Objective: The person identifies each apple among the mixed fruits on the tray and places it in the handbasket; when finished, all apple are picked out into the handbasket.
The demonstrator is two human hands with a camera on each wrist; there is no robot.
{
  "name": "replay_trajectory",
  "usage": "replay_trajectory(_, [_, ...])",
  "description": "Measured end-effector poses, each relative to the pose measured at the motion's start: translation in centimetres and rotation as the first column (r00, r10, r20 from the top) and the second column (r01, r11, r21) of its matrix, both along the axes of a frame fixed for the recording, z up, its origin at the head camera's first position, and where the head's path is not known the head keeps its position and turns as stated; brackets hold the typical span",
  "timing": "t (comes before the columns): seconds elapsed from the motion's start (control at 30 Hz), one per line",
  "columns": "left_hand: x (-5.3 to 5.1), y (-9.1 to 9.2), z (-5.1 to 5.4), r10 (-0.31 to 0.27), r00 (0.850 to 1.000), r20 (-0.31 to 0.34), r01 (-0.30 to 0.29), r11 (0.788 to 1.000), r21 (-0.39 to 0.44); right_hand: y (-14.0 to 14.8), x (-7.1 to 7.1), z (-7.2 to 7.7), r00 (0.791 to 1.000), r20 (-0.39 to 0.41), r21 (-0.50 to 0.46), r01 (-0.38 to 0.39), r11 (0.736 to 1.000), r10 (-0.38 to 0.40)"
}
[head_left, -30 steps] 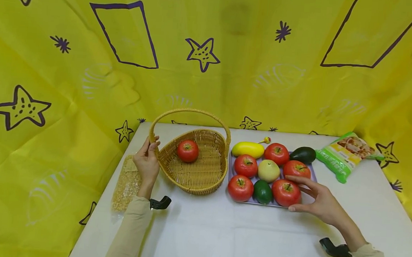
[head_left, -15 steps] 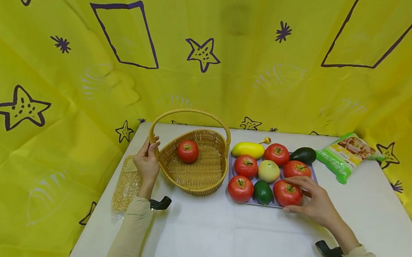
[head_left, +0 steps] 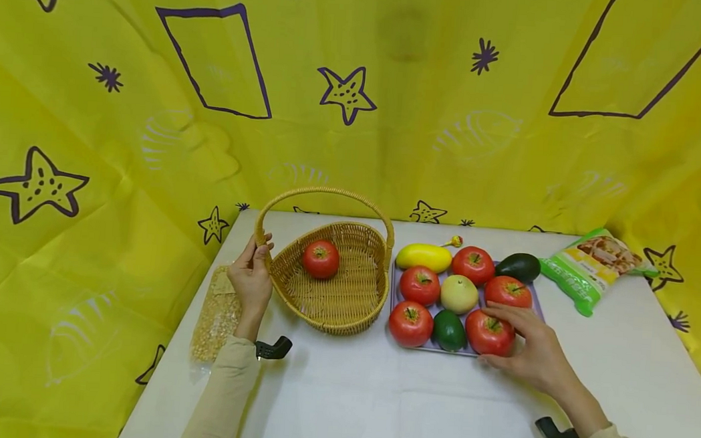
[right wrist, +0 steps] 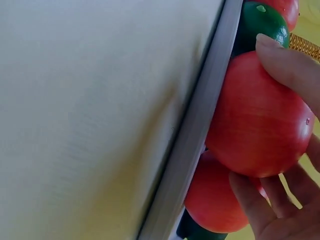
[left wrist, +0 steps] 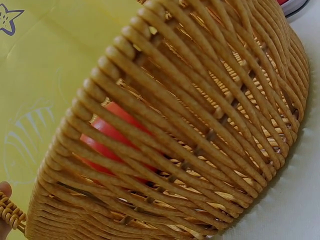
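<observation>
My left hand (head_left: pixel 251 281) grips the left base of the handle (head_left: pixel 327 191) of a wicker basket (head_left: pixel 344 324); a little of that hand shows at the left wrist view's edge (left wrist: pixel 4 190). One red apple (head_left: pixel 320 259) lies inside, seen through the weave (left wrist: pixel 112 137). To the basket's right, a light purple tray (head_left: pixel 539 309) carries several red apples, a pale round fruit (head_left: pixel 458 294) and green fruits. My right hand (head_left: pixel 535 347) holds the front-right apple (head_left: pixel 490 333), thumb on one side and fingers curled round the other; this apple (right wrist: pixel 260 117) fills much of the right wrist view.
A yellow fruit (head_left: pixel 424 258) and a small lollipop-like item (head_left: pixel 456 241) lie at the tray's back left. A green snack bag (head_left: pixel 595 264) is at the back right, and a clear bag of grains (head_left: pixel 217 315) lies beside my left forearm. Yellow cloth hangs behind.
My right hand has shifted slightly left and toward me, its thumb and fingers closer around the front-right apple. My left hand and the basket look unmoved.
</observation>
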State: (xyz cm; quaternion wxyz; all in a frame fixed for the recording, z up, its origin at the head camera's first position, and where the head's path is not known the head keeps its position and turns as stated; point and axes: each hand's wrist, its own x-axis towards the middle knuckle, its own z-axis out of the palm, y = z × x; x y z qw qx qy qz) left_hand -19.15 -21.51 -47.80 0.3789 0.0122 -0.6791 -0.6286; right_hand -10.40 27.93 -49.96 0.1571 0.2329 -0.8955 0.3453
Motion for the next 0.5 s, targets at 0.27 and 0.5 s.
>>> replay_trajectory(0.27, [0.1, -0.1, -0.1, 0.001, 1.0, -0.006, -0.001, 1.0, -0.008, -0.3, 0.7, 0.3, 0.999, 0.034, -0.087, 0.01, 0.996, -0.007])
replay_trajectory(0.5, [0.1, -0.1, 0.0, -0.008, 1.0, 0.014, 0.008, 1.0, 0.003, -0.3, 1.0, 1.9, 1.0, 0.024, -0.12, 0.001, 0.993, 0.002])
